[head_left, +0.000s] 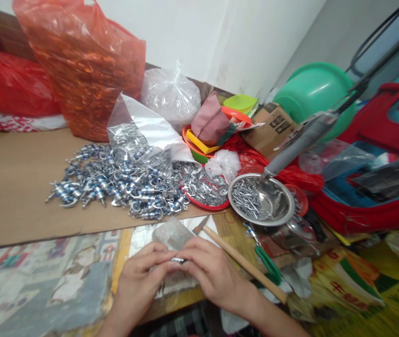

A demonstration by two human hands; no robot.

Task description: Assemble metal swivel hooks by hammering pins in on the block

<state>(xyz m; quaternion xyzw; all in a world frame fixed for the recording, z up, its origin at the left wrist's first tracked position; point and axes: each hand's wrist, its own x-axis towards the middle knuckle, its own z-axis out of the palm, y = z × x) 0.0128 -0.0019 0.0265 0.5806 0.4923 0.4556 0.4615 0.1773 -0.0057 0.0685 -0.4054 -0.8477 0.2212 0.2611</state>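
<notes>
1. A small metal part [177, 260] is hanging above the workbench [234, 234]; the left hand [146, 267] and right hand [215, 269] are pinching its ends, apparently steadying it.
2. A steel bowl [277, 199] is holding pins [247, 199], presumably within easy reach.
3. A yellow bag [329, 271] is showing red Chinese characters, too blurred to read fully.

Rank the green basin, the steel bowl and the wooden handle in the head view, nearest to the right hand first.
1. Wooden handle: just right of the right hand.
2. Steel bowl: beyond the handle, forward and right.
3. Green basin: farthest, at the back right.
</notes>
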